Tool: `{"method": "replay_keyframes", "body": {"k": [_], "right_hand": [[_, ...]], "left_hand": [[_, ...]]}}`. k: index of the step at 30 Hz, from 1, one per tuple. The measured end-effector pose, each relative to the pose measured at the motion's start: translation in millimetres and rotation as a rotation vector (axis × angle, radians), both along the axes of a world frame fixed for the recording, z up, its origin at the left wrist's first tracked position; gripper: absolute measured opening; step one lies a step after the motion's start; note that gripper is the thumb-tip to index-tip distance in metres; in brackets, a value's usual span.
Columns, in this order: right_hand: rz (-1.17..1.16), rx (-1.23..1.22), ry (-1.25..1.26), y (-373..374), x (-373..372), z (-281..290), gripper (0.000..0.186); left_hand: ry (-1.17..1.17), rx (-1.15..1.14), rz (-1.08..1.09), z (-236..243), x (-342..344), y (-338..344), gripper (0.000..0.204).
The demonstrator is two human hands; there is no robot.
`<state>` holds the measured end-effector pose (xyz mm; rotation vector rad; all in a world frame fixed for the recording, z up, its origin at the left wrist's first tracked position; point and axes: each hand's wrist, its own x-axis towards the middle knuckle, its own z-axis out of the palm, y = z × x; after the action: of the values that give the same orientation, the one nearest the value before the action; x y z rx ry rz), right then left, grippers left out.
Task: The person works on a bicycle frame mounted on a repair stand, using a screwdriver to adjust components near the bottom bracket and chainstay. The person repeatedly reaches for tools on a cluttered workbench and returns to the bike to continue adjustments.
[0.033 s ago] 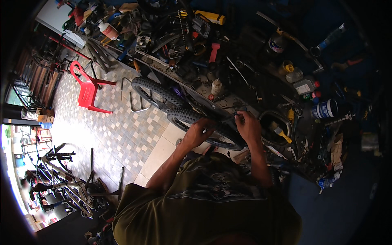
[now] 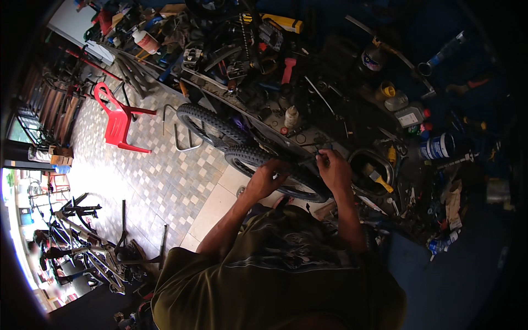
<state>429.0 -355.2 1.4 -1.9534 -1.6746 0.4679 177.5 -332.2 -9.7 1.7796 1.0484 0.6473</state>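
Observation:
My left hand (image 2: 267, 178) is closed, its fingers curled together over the near knobby bicycle tyre (image 2: 246, 154). Whatever it may grip is too small and dark to make out. To its right, my right hand (image 2: 334, 169) is raised by the workbench edge with thumb and fingers pinched together. A small dark bit shows at those fingertips, and I cannot tell its kind. Between and below the hands runs the black wheel, standing against the bench. Behind it, farther left, is a second knobby tyre (image 2: 204, 113).
The workbench holds a white bottle (image 2: 291, 117), a tray with a yellow-handled brush (image 2: 380, 180), a red-handled tool (image 2: 289, 70) and a white tub (image 2: 437, 147). On the tiled floor stand a red plastic chair (image 2: 118, 122) and, lower left, several bicycle frames (image 2: 91, 247).

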Motion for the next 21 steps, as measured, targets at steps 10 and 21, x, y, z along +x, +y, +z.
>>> {"method": "replay_keyframes", "body": {"k": [10,21], "right_hand": [[-0.035,-0.017,0.003,-2.5,-2.3,1.2,0.022],[-0.056,0.016,0.004,-2.7,1.9,-3.9,0.022]], "left_hand": [[-0.017,-0.02,0.012,-2.5,0.9,2.1,0.028],[-0.001,-0.034,0.012,0.3,6.9,4.2,0.027]]}}
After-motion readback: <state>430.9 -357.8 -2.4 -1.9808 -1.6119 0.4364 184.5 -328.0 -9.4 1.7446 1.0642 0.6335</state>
